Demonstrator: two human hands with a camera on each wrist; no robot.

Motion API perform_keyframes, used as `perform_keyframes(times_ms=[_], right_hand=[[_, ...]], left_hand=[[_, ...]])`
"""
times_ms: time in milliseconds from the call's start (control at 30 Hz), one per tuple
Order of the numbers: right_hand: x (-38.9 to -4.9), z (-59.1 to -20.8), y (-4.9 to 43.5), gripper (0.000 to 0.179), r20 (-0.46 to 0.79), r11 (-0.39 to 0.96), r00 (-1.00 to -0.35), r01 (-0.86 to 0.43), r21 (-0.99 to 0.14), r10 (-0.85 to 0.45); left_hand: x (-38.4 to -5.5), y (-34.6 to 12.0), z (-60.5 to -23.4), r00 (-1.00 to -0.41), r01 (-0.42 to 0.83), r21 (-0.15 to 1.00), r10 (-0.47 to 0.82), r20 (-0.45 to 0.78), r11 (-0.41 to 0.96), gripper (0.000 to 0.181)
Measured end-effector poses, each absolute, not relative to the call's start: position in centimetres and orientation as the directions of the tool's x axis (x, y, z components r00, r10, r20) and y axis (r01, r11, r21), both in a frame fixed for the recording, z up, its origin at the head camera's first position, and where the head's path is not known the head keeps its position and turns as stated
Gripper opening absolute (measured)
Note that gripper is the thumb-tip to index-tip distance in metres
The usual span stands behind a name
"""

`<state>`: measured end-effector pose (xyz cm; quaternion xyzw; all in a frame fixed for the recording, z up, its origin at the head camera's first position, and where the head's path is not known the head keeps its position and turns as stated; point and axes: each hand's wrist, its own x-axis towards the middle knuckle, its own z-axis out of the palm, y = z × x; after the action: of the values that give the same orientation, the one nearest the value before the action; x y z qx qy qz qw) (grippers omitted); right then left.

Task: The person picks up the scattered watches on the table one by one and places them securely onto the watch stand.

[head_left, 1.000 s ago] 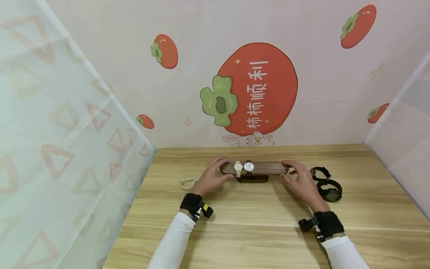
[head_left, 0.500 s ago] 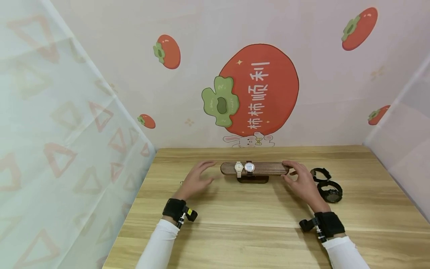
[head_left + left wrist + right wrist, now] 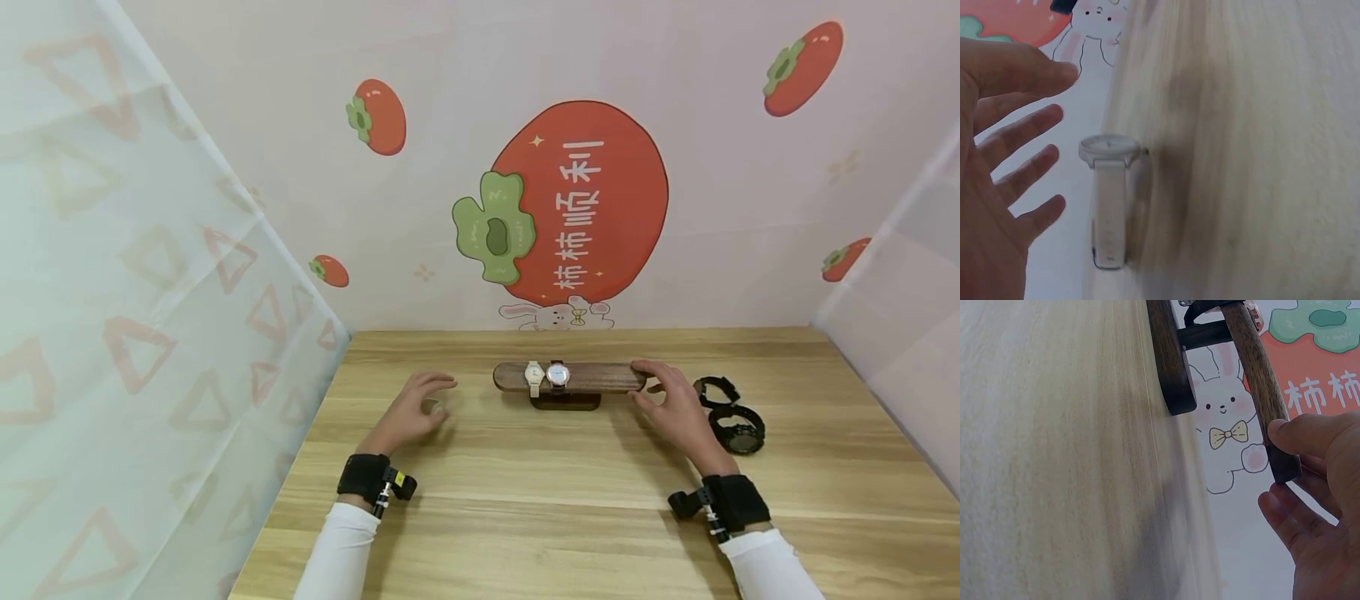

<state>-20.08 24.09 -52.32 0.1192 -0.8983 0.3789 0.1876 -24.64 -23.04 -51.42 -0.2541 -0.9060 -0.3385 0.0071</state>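
Observation:
A dark wooden watch stand (image 3: 603, 378) with a long bar on a short base stands near the back of the table. My right hand (image 3: 677, 414) holds the bar's right end; in the right wrist view the thumb (image 3: 1310, 434) lies on one face and fingers go around the other. On the bar sit a watch with a cream strap (image 3: 533, 377) and a watch with a dark strap (image 3: 557, 377). My left hand (image 3: 405, 417) is apart from the stand, fingers spread, beside a white-strapped watch (image 3: 1110, 200) on the table, mostly hidden in the head view.
Two black watches lie right of my right hand: one smaller (image 3: 717, 391), one chunkier (image 3: 738, 430). The wooden table (image 3: 547, 517) meets a printed back wall (image 3: 697, 292) just behind the stand, with fabric walls on both sides.
My left hand has let go of the stand's left end and moved left to the white-strapped watch. My right hand has stayed on the right end.

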Motion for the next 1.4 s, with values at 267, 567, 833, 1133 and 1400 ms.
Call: perform_keyframes(times_ms=[267,567,833,1133,1400], right_hand=[[-20.1,-52.3,24.1,0.052,0.428,0.677,-0.901,-0.361,-0.641,-0.075],[-20.1,-52.4,24.2,0.052,0.430,0.681,-0.900,-0.358,-0.639,-0.070],[-20.0,-52.4,24.2,0.052,0.441,0.691,-0.895,-0.361,-0.627,-0.068],[-19.9,-52.3,24.2,0.051,0.439,0.681,-0.896,-0.365,-0.635,-0.070],[-19.9,-52.5,24.2,0.052,0.448,0.682,-0.891,-0.375,-0.628,-0.078]], left_hand=[[-24.3,-23.8,-51.9,-0.904,0.339,0.686,0.424,0.050,0.644,0.053],[-24.2,-24.3,-52.4,-0.917,0.282,0.662,0.398,-0.028,0.694,0.066],[-24.0,-24.4,-52.4,-0.921,0.267,0.678,0.389,-0.030,0.685,0.060],[-24.0,-24.5,-52.6,-0.927,0.277,0.649,0.375,-0.015,0.709,0.051],[-24.1,-24.4,-52.7,-0.926,0.315,0.593,0.377,0.022,0.741,0.052]])
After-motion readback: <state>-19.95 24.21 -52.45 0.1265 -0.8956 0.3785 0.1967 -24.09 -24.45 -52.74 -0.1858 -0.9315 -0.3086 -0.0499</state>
